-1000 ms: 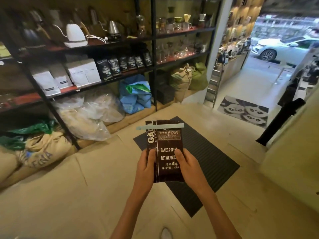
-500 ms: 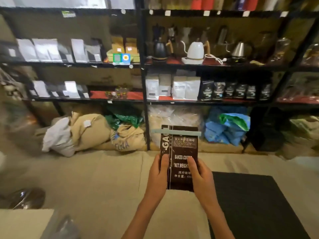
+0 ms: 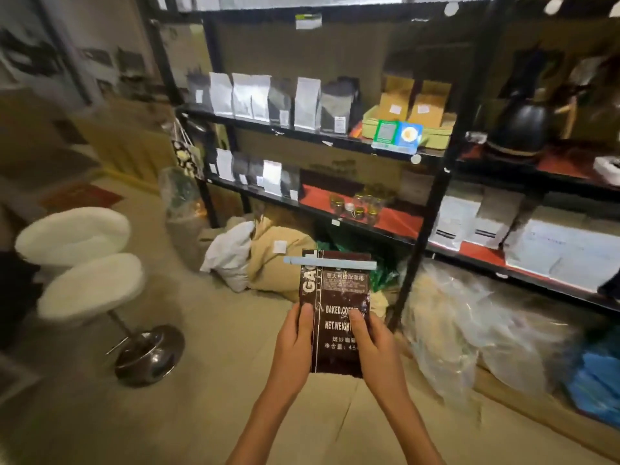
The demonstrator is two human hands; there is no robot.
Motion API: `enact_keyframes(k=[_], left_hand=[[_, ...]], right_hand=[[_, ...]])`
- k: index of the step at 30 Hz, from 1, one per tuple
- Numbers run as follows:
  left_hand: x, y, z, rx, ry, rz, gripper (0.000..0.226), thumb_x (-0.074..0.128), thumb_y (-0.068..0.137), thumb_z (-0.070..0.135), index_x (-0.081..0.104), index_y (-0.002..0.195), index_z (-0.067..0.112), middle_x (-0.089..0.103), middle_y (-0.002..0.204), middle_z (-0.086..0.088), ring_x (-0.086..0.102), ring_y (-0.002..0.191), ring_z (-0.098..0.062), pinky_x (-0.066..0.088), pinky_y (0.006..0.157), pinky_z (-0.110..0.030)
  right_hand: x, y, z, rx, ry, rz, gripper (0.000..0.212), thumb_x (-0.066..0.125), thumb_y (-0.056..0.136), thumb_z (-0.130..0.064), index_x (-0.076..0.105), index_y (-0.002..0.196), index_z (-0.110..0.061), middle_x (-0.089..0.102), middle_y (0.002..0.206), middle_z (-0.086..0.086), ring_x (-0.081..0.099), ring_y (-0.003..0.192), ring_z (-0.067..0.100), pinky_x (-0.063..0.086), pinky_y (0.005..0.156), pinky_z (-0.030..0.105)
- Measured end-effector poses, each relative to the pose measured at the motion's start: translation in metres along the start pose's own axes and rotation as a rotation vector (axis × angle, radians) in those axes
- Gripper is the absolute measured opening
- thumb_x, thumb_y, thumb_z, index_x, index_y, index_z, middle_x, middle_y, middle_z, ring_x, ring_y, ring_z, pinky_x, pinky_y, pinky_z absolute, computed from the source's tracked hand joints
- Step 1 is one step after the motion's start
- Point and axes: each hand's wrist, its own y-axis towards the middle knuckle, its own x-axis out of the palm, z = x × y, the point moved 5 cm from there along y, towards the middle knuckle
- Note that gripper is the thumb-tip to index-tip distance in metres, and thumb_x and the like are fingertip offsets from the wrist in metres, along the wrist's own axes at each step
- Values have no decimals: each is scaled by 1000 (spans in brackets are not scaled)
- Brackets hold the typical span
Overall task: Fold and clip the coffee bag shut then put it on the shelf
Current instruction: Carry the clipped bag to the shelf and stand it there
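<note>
I hold a dark brown coffee bag (image 3: 339, 297) upright in front of me, low in the middle of the head view. A pale blue clip (image 3: 330, 262) runs across its folded top edge. My left hand (image 3: 294, 344) grips the bag's left side with the thumb on the front. My right hand (image 3: 375, 347) grips its right side the same way. Behind the bag stands a black metal shelf (image 3: 335, 139) with several silver and white bags on its upper boards.
Burlap and white sacks (image 3: 268, 256) lie on the floor under the shelf, clear plastic sacks (image 3: 469, 330) to the right. Two white stools (image 3: 90, 283) on a chrome base stand at left. Small jars (image 3: 359, 206) sit on a red shelf board.
The view has swung left along the shelving and closer to it. The clipped bag stays held in both hands in the same grip.
</note>
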Motion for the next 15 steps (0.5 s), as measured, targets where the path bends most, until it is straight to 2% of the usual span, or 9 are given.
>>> enact_keyframes(k=[2,6,9,10,13,15], left_hand=[[-29,53,-8,-15,-12,56,30,39,102,30,62,114,17,74,102,-1,72,95,-13,58,77,-26],[-66,140,-14,-7,-18,96,27,40,102,30,62,112,18,74,103,-1,71,97,-14,57,77,-24],[-91,219,-16,-15,9,74,27,41,102,32,63,114,23,74,108,-1,70,102,-15,57,88,-34],[-96,244,-14,-3,28,49,26,41,102,33,63,114,27,74,110,0,70,104,-15,55,92,-38],[-99,327,-1,22,89,-74,25,37,103,33,59,114,38,72,116,4,67,110,-11,52,96,-34],[-94,363,9,19,107,-132,24,35,104,33,57,113,37,70,116,5,66,109,-10,53,94,-30]], right_hand=[[43,56,1,3,-45,-76,25,50,96,-38,67,108,-25,76,95,-6,71,86,1,53,70,18],[99,140,1,0,-113,-120,24,49,98,-36,68,99,-21,75,87,-3,69,76,-1,50,63,11],[136,207,1,5,-144,-102,30,46,97,-42,68,98,-22,74,87,-3,69,81,6,52,72,29],[147,227,-1,1,-129,-103,29,46,97,-42,68,99,-23,75,87,-3,69,81,7,52,72,30],[167,291,-12,15,-85,-63,26,46,98,-40,66,102,-24,75,85,-3,70,74,-1,51,63,16],[168,322,-21,31,-52,-34,25,47,98,-39,65,101,-22,75,84,-4,69,71,-3,50,60,13]])
